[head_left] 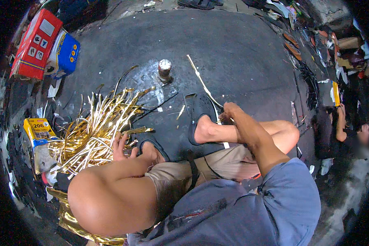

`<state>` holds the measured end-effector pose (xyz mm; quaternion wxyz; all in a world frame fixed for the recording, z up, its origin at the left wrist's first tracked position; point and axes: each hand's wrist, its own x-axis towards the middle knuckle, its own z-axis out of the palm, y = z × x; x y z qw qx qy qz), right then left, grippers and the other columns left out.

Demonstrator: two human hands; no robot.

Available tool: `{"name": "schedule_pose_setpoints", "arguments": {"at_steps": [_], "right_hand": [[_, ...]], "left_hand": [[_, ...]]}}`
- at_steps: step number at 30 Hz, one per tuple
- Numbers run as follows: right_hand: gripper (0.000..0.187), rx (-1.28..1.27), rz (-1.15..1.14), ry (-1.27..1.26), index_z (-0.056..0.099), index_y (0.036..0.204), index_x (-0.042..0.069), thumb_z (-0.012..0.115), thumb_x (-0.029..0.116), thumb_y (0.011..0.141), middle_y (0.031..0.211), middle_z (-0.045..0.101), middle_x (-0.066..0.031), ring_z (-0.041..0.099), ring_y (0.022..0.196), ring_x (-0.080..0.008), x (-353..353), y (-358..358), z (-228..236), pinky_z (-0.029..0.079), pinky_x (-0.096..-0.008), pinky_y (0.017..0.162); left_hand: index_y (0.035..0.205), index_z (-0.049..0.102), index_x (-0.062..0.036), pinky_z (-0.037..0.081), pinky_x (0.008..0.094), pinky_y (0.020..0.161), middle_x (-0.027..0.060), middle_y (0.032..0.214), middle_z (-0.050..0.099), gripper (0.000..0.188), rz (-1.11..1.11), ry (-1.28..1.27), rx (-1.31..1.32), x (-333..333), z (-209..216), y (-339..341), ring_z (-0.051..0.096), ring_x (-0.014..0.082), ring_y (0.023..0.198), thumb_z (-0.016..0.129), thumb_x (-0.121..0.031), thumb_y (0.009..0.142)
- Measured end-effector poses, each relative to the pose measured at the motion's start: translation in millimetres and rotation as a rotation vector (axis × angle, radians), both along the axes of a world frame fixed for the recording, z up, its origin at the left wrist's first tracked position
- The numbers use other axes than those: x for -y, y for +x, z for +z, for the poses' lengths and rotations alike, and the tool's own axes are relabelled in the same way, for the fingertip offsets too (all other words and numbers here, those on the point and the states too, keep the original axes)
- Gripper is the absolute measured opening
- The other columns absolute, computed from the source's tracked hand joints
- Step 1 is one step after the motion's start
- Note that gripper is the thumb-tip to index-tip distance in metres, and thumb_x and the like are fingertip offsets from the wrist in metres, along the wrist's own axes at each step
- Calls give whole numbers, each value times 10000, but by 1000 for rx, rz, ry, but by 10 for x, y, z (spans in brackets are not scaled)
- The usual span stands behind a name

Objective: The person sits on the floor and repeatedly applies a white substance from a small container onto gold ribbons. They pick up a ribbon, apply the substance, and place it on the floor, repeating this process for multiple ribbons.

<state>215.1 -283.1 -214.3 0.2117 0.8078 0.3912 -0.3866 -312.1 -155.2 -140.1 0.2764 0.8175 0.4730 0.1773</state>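
A big heap of shiny gold strips (pixel 90 133) lies on the dark floor to my left. My left hand (pixel 121 146) is at its near right edge, beside my left foot, with the fingers spread; no strip shows plainly held in them. Out in front of my right shin, my right hand (pixel 229 112) has its fingers closed on a single long gold strip (pixel 200 78). That strip runs forward and leftward from the fingers across the floor, past the toe of my black clog (pixel 199 107). Part of the right hand's grip is hidden by the hand itself.
A squat brown container with a whitish top (pixel 165 69) stands ahead on a stained patch. Boxes, one red (pixel 35 45) and one blue-and-white (pixel 65 53), stand far left; a yellow tin (pixel 39 131) is near the heap. Another person's hand (pixel 340 110) is at far right, among clutter.
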Motion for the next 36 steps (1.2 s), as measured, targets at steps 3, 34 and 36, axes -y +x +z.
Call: {"name": "schedule_pose_setpoints", "arguments": {"at_steps": [3,34,36], "right_hand": [[513,42,125,6,742,1121,-24,867,319,759,1187,720,-232,703,1117,-368,-86,-105,84,584,-453,910],[405,-368,-107,656,714,852,31,722,429,928,756,695,-73,624,697,-156,-1038,-331,949,493,-342,618],[468,52,-56,570,735,904,-90,707,375,854,927,729,-296,739,882,-396,-648,128,306,560,-512,794]], "left_hand": [[1434,577,-101,472,451,1092,221,1447,534,655,-8,-11,12,37,-63,-104,543,371,1326,779,-110,812],[1298,667,-49,531,392,847,176,1042,744,450,435,-12,-241,-941,1415,-425,701,266,928,763,-192,882],[1434,561,-85,488,471,984,227,1261,661,736,443,12,-660,-910,1303,-625,658,356,1121,850,-294,791]]}}
